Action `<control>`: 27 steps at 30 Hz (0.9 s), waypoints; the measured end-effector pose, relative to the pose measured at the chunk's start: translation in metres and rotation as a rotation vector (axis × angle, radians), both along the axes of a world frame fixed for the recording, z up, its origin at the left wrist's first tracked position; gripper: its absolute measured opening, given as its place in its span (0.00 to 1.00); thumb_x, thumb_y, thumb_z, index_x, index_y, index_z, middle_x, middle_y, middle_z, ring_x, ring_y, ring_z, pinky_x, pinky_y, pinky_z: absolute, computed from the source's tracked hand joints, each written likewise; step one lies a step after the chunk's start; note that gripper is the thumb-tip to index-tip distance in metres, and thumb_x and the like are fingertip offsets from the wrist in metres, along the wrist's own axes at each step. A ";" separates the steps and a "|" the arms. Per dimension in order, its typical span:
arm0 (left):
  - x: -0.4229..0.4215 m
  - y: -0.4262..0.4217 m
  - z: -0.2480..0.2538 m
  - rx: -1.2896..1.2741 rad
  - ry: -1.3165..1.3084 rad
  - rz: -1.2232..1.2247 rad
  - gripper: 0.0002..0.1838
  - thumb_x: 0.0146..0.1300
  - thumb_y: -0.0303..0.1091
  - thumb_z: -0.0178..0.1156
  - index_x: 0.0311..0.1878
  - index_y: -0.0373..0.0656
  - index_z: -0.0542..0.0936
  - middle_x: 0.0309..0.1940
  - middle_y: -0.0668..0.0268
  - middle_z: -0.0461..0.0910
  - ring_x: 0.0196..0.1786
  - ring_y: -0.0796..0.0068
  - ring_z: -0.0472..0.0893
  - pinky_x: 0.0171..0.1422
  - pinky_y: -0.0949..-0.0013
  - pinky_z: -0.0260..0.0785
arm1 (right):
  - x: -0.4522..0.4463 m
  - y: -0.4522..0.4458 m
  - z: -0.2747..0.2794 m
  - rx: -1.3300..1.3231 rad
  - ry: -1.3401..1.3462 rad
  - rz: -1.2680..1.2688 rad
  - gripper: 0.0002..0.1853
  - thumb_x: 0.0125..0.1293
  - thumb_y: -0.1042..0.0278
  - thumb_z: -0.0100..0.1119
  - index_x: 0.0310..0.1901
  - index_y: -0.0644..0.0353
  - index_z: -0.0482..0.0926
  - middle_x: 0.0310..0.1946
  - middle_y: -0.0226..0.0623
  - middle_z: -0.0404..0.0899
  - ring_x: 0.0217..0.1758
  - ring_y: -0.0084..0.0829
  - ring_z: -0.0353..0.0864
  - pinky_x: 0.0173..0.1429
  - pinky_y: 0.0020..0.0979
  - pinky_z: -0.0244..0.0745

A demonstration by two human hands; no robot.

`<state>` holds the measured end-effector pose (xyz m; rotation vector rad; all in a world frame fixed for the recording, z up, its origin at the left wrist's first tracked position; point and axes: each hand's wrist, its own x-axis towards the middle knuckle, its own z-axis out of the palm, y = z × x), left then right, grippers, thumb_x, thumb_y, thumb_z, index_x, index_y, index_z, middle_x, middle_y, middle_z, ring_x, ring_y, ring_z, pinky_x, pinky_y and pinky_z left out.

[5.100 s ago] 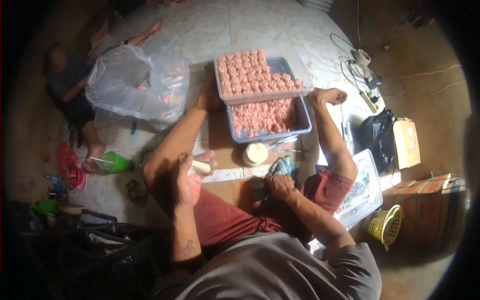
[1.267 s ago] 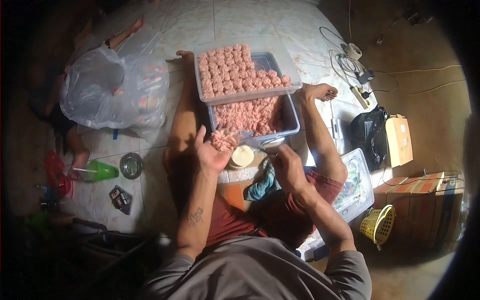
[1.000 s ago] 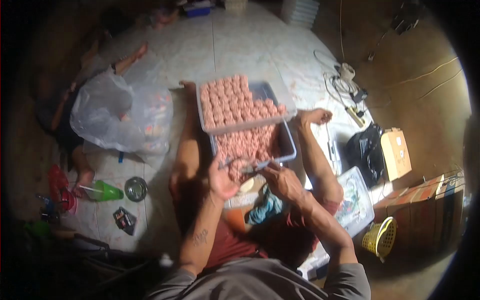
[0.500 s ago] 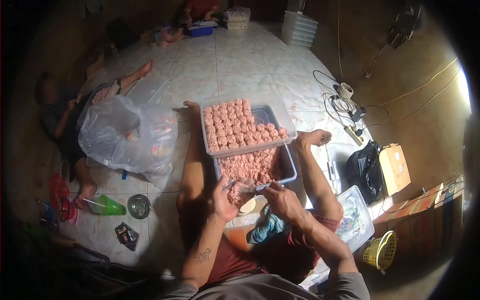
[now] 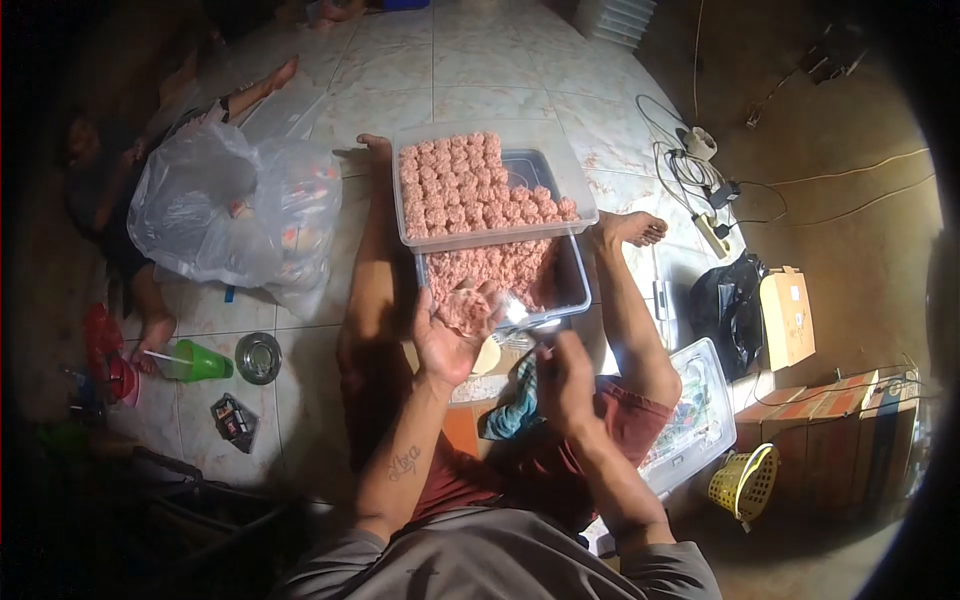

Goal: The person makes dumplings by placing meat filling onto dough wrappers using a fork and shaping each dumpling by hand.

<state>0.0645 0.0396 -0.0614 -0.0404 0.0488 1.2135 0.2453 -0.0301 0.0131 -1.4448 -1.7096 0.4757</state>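
My left hand [image 5: 450, 345] is cupped palm up around a lump of pink minced mixture [image 5: 466, 311], in front of the lower tub. My right hand [image 5: 566, 378], slightly blurred, grips a shiny metal utensil [image 5: 518, 311] whose end is near the lump. Rows of pink balls [image 5: 455, 185] fill much of the clear upper container [image 5: 585, 200], with a gap at its back right. Below it, the blue-grey tub [image 5: 572, 275] holds loose pink mixture [image 5: 490, 268]. A pale round-topped container [image 5: 486, 356] is partly hidden by my left hand. A teal cloth [image 5: 515, 405] lies between my legs.
At left are a plastic bag [image 5: 195, 205], a seated person [image 5: 95, 190], a green cup [image 5: 205, 361] and a glass ashtray [image 5: 259, 358]. On the right are cables [image 5: 690, 170], a black bag [image 5: 728, 315], a lidded clear box [image 5: 690, 410], a yellow basket [image 5: 745, 483] and cardboard boxes [image 5: 840, 430].
Compared with half a second ago, my right hand has turned more upright and the utensil has shifted toward the tub's front edge. My left hand still holds the lump. The camera view has tilted down.
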 end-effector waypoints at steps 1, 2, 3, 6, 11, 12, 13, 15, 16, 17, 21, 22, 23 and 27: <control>0.005 0.000 -0.001 0.004 0.000 -0.006 0.39 0.72 0.65 0.53 0.63 0.32 0.77 0.61 0.45 0.81 0.61 0.50 0.82 0.72 0.44 0.72 | -0.006 -0.003 -0.018 -0.082 -0.095 0.045 0.15 0.65 0.84 0.51 0.51 0.65 0.80 0.41 0.56 0.79 0.44 0.60 0.80 0.48 0.51 0.76; 0.010 0.001 -0.001 -0.042 0.109 0.049 0.40 0.71 0.66 0.54 0.63 0.32 0.77 0.61 0.45 0.81 0.62 0.50 0.82 0.72 0.44 0.71 | -0.006 -0.012 -0.032 -0.120 -0.077 0.065 0.13 0.65 0.83 0.54 0.50 0.65 0.81 0.40 0.55 0.79 0.43 0.59 0.80 0.48 0.50 0.76; 0.013 0.002 -0.005 -0.087 0.219 0.105 0.41 0.71 0.66 0.54 0.63 0.31 0.76 0.61 0.46 0.81 0.62 0.50 0.81 0.73 0.44 0.70 | -0.009 -0.015 -0.030 -0.158 -0.058 0.086 0.12 0.64 0.82 0.57 0.48 0.65 0.81 0.40 0.53 0.79 0.43 0.57 0.79 0.48 0.49 0.75; 0.003 0.000 -0.017 -0.094 0.146 0.065 0.40 0.71 0.67 0.52 0.61 0.32 0.77 0.60 0.45 0.81 0.65 0.50 0.80 0.75 0.44 0.69 | -0.010 -0.014 0.005 -0.177 0.015 0.046 0.12 0.66 0.80 0.56 0.49 0.65 0.83 0.40 0.53 0.79 0.45 0.57 0.80 0.50 0.49 0.76; -0.011 0.002 -0.034 -0.037 0.059 -0.084 0.42 0.72 0.68 0.49 0.61 0.31 0.76 0.61 0.43 0.79 0.66 0.47 0.79 0.74 0.41 0.69 | -0.001 -0.010 -0.005 -0.186 -0.155 0.204 0.11 0.66 0.80 0.56 0.49 0.64 0.83 0.38 0.50 0.79 0.44 0.55 0.81 0.48 0.48 0.78; -0.017 0.002 -0.027 -0.065 0.077 -0.093 0.42 0.73 0.69 0.48 0.61 0.30 0.75 0.62 0.41 0.78 0.68 0.45 0.77 0.73 0.41 0.70 | 0.004 -0.008 0.004 -0.193 -0.171 0.214 0.13 0.66 0.79 0.56 0.51 0.61 0.82 0.40 0.52 0.79 0.43 0.57 0.81 0.46 0.50 0.78; -0.018 0.000 -0.023 -0.072 0.083 -0.104 0.42 0.73 0.69 0.48 0.61 0.30 0.75 0.62 0.41 0.78 0.68 0.45 0.77 0.73 0.41 0.70 | 0.008 -0.009 0.007 -0.211 -0.181 0.216 0.14 0.66 0.78 0.56 0.53 0.59 0.82 0.42 0.53 0.79 0.43 0.58 0.82 0.44 0.52 0.78; -0.014 -0.003 -0.009 -0.042 0.209 -0.133 0.42 0.73 0.68 0.48 0.62 0.31 0.75 0.64 0.40 0.77 0.68 0.44 0.77 0.73 0.41 0.70 | 0.012 -0.004 -0.003 -0.151 -0.159 0.254 0.15 0.66 0.77 0.57 0.53 0.55 0.82 0.42 0.50 0.79 0.42 0.57 0.83 0.42 0.50 0.79; -0.009 -0.003 -0.003 -0.071 0.173 -0.085 0.42 0.73 0.68 0.49 0.63 0.31 0.75 0.65 0.40 0.76 0.69 0.44 0.76 0.73 0.40 0.70 | 0.014 -0.003 -0.004 -0.153 -0.223 0.240 0.15 0.66 0.78 0.57 0.53 0.58 0.83 0.41 0.49 0.78 0.42 0.54 0.83 0.44 0.48 0.79; -0.011 -0.001 -0.006 -0.061 0.167 -0.080 0.42 0.73 0.68 0.49 0.63 0.31 0.75 0.65 0.40 0.76 0.69 0.44 0.76 0.73 0.40 0.70 | 0.016 0.002 -0.003 -0.146 -0.290 0.228 0.15 0.65 0.80 0.58 0.52 0.61 0.83 0.39 0.47 0.78 0.42 0.52 0.82 0.46 0.45 0.79; -0.015 -0.007 0.004 -0.174 0.322 -0.083 0.37 0.75 0.62 0.50 0.65 0.31 0.73 0.64 0.43 0.78 0.69 0.50 0.76 0.75 0.44 0.69 | 0.009 -0.001 0.008 0.080 -0.097 0.119 0.15 0.64 0.83 0.61 0.52 0.62 0.82 0.37 0.48 0.79 0.41 0.54 0.82 0.44 0.45 0.79; -0.011 -0.008 -0.003 -0.106 0.280 -0.065 0.35 0.76 0.60 0.50 0.65 0.32 0.73 0.63 0.44 0.78 0.69 0.51 0.76 0.75 0.45 0.69 | 0.007 -0.002 -0.003 0.018 -0.069 0.082 0.11 0.64 0.84 0.62 0.47 0.64 0.80 0.36 0.49 0.79 0.40 0.55 0.82 0.44 0.45 0.78; -0.007 -0.006 -0.007 -0.034 0.237 -0.047 0.34 0.77 0.58 0.50 0.65 0.32 0.73 0.63 0.45 0.79 0.69 0.53 0.77 0.76 0.47 0.69 | 0.006 -0.005 -0.005 0.019 -0.071 0.077 0.11 0.64 0.84 0.62 0.47 0.64 0.80 0.36 0.49 0.79 0.40 0.55 0.82 0.44 0.45 0.78; 0.001 -0.010 0.005 -0.106 0.292 0.021 0.30 0.78 0.53 0.50 0.64 0.32 0.74 0.66 0.45 0.77 0.71 0.50 0.75 0.75 0.47 0.69 | -0.005 -0.012 -0.015 -0.015 -0.062 -0.052 0.06 0.65 0.82 0.61 0.42 0.64 0.76 0.36 0.49 0.79 0.40 0.55 0.82 0.42 0.47 0.77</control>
